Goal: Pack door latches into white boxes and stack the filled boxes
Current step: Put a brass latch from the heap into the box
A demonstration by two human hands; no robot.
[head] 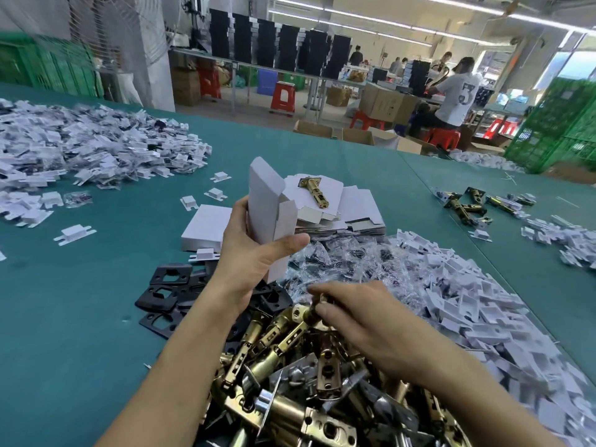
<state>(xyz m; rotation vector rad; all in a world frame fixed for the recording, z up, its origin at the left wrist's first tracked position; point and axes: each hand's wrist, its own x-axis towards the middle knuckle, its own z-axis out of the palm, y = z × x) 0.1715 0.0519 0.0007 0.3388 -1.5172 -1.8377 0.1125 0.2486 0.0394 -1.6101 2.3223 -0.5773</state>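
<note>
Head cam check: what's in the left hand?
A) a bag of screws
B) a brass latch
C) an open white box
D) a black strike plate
C: the left hand grips an upright white box with its end flap open, while the right hand pinches a brass latch down in the pile.

Red stools (pixel 283 97), green crates (pixel 555 124)

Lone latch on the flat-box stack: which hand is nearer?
Left. The left hand, gripping a white box, is just below-left of the lone latch; the right hand pinches a latch in the near pile.
</note>
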